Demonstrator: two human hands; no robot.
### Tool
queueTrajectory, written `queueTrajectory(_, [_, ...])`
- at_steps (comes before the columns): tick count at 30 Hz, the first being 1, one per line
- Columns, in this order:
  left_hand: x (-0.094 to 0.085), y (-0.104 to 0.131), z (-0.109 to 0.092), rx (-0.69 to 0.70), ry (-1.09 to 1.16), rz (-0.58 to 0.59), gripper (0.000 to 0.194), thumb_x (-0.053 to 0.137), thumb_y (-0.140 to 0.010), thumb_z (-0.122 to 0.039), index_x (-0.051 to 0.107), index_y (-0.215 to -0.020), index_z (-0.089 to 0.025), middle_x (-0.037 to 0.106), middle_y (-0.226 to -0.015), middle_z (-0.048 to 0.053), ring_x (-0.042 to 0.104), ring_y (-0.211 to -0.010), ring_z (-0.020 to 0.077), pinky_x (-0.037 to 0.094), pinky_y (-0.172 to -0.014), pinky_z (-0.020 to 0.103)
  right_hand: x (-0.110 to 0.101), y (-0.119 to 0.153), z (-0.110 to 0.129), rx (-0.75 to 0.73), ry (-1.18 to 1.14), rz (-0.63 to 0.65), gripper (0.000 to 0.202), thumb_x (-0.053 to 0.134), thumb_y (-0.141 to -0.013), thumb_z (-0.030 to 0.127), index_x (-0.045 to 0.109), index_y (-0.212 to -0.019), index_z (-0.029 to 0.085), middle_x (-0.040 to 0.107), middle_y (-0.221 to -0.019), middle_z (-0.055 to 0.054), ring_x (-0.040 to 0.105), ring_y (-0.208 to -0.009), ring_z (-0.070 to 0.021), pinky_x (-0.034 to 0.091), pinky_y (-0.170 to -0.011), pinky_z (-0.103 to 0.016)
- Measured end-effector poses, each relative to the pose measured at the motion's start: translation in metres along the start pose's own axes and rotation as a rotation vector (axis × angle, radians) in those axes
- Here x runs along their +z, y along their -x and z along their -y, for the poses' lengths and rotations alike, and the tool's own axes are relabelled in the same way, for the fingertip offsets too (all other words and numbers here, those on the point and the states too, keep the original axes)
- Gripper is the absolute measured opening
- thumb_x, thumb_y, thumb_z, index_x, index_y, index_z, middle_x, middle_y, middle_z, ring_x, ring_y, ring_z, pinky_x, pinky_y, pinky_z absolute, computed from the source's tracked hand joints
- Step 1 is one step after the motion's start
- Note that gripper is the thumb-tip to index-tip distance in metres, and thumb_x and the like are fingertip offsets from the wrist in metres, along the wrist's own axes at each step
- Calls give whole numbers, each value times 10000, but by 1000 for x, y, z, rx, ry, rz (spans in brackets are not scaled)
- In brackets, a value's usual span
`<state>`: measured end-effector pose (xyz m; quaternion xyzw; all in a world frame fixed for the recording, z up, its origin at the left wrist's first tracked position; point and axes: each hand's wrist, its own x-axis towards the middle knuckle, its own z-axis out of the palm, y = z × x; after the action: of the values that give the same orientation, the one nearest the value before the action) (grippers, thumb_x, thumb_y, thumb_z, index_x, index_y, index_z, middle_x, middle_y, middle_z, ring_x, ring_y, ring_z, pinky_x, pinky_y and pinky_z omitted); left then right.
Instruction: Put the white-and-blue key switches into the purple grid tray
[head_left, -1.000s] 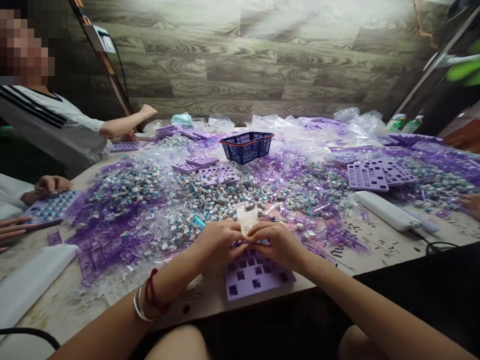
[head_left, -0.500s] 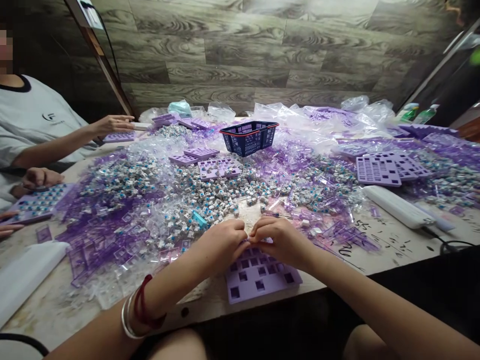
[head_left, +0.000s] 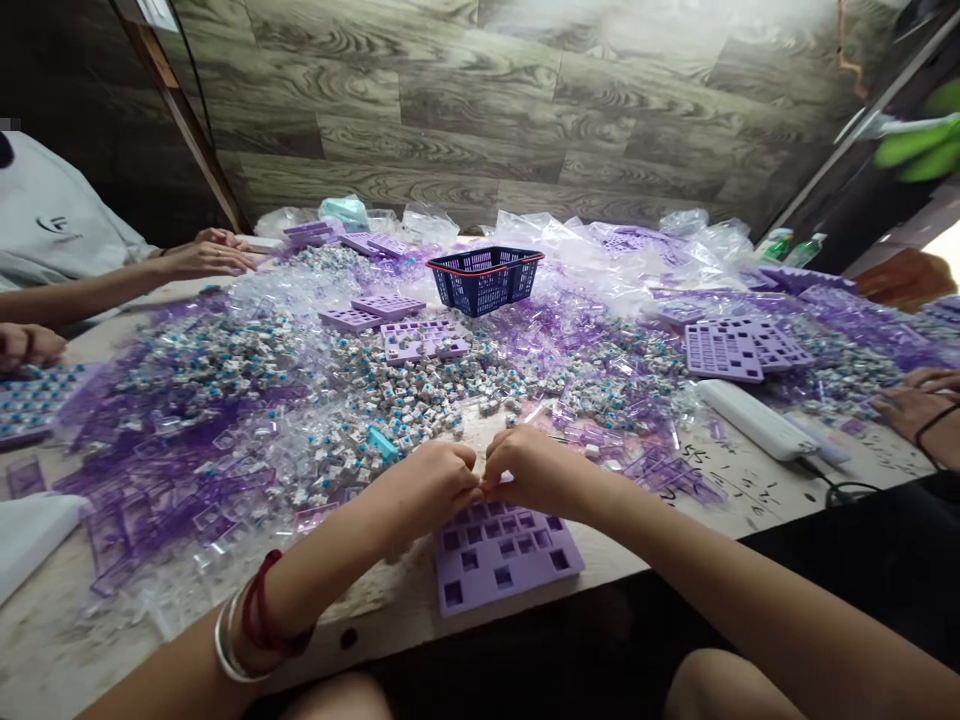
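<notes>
A purple plate with square holes (head_left: 487, 585) lies at the table's front edge, below both my hands. My left hand (head_left: 442, 480) and my right hand (head_left: 529, 468) meet above its far edge, fingertips pinched close together. Whatever they grip between them is too small and hidden to name. Just beyond my hands spreads a heap of small white and blue key switches (head_left: 420, 395). A light-blue piece (head_left: 382, 444) lies among these switches, near my left hand.
A dark blue basket (head_left: 484, 285) stands mid-table. More purple plates (head_left: 724, 350) lie at right, near a white bar with a cable (head_left: 757, 420). Clear and purple plastic pieces (head_left: 142, 500) cover the left. Co-workers' hands (head_left: 214, 255) work at left; another person's hand (head_left: 919, 405) is at right.
The view has shifted slightly right, so things appear further left. A person's hand and a green shape have come into view at right. My hands stay pinched together over the plate.
</notes>
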<state>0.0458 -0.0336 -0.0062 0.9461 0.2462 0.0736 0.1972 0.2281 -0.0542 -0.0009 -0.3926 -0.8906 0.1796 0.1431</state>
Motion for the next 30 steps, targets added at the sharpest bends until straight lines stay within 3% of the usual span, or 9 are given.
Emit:
queueTrajectory(10, [6, 1, 7, 64, 3, -48, 249, 545, -905, -159, 680, -702, -108, 550, -701, 29, 463, -576, 88, 314, -554, 222, 4, 3, 8, 74, 54, -35, 183, 713, -677, 11, 729, -606, 179, 689, -611, -27, 575, -556, -119, 408, -595, -233])
queueTrajectory(17, [13, 5, 8, 14, 9, -131, 84, 640, -850, -169, 719, -834, -147, 575, -771, 39, 517, -682, 126, 381, -632, 235, 18, 17, 15, 96, 45, -254, 157, 705, -731, 44, 720, -644, 173, 705, -668, -40, 635, -658, -158, 461, -632, -247])
queueTrajectory(26, [13, 9, 3, 17, 90, -178, 166, 702, -778, -126, 710, -936, -178, 595, -844, 22, 545, -740, 119, 416, -706, 219, 8, 13, 4, 9, -12, -172, 143, 718, -706, 47, 727, -661, 182, 704, -695, -31, 638, -655, -143, 468, -621, -229])
queueTrajectory(30, [15, 7, 3, -37, 147, -218, 47, 706, -799, -156, 710, -845, -152, 608, -796, 21, 546, -708, 114, 400, -683, 216, 6, 9, 7, -30, 60, -120, 187, 685, -707, 12, 731, -665, 188, 693, -675, -21, 624, -651, -138, 455, -622, -228])
